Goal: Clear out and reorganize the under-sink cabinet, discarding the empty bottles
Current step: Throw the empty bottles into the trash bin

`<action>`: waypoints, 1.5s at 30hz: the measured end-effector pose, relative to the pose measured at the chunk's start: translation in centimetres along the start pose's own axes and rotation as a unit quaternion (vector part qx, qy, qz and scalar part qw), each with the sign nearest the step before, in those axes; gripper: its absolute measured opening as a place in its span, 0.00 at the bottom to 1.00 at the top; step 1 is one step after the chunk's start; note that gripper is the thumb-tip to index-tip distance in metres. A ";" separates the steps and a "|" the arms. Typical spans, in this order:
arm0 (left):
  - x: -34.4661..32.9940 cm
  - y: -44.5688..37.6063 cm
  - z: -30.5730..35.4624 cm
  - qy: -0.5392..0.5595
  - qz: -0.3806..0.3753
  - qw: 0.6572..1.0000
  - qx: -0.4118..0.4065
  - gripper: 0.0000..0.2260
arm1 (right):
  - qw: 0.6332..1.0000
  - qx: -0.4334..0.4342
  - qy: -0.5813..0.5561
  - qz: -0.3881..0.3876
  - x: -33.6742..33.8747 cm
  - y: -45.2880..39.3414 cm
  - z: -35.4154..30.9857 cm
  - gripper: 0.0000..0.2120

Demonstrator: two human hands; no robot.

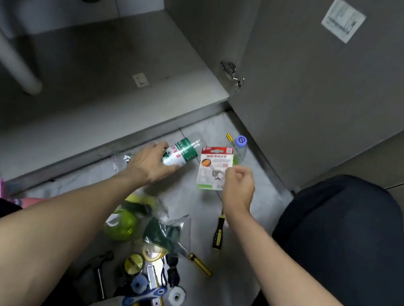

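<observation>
I have the clear bottle with the green and white label just above frame centre, lying on its side on the grey floor right against the cabinet sill; my left hand has its grip curled round the bottle's lower half, which I judge is to lift it out as an empty for discarding. Just to its right my right hand pinches the edge of a carded blister pack, held up, probably to sort it apart. Behind the pack stands a small bottle with a blue cap. Towards the bottom of the frame lie a black and yellow screwdriver, green bagged items and tape rolls. The cabinet floor fills the upper left, its open door the upper right.
</observation>
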State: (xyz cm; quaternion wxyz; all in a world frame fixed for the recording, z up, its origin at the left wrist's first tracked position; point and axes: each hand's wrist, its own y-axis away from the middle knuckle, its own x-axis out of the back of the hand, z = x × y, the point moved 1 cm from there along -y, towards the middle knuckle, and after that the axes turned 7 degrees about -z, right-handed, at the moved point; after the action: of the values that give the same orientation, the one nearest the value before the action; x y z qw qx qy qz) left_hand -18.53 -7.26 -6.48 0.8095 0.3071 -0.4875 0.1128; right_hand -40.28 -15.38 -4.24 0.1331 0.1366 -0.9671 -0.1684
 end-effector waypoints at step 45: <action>-2.9 25.9 37.4 0.033 -0.316 0.864 -0.391 0.24 | 0.852 -0.017 0.350 0.388 45.5 27.5 6.1 0.05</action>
State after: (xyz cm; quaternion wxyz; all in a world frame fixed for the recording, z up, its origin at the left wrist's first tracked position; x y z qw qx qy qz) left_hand -59.35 -9.27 13.65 0.8710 0.0992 -0.3418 -0.3386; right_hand -90.36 -2.80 9.83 0.5200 -0.2025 -0.8276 -0.0603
